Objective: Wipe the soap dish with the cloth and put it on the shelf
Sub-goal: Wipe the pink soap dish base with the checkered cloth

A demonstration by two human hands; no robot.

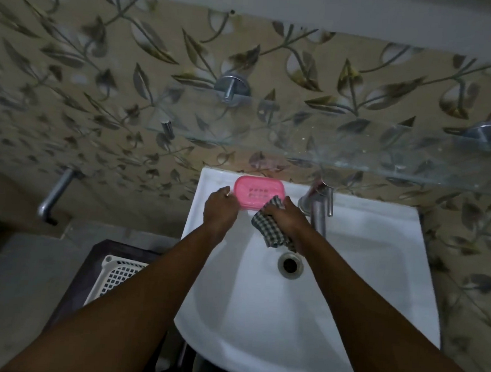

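Soap dish (259, 193), pink with slotted drain holes, sits on the back ledge of the white sink (381, 224), just left of the steel tap (320, 204) and below the glass shelf (357, 153) fixed to the leaf-patterned wall.

Your left hand (219, 210) rests against the dish's left end, fingers (223, 190) curled onto its rim to steady it; whether the thumb closes underneath cannot be told from this view. Your right hand (287, 220) is clamped on the checked cloth (270, 225), with one corner of the cloth lying on the dish's near right edge and the remainder hanging over the basin above the drain (290, 264).

Judged from this position, wiping is at or near its start. To perform the step well:

1. Keep the left hand bracing the dish so it does not slide along the wet ledge toward the basin.
2. Bunch the loose cloth into the palm so a firm pad, not a trailing corner, meets the plastic.
3. Work across the slotted floor first, then around the inner wall and rim.
4. Lift and turn the dish to reach its underside before raising it.

The shelf appears clear directly above, so placement should need only a short upward lift.
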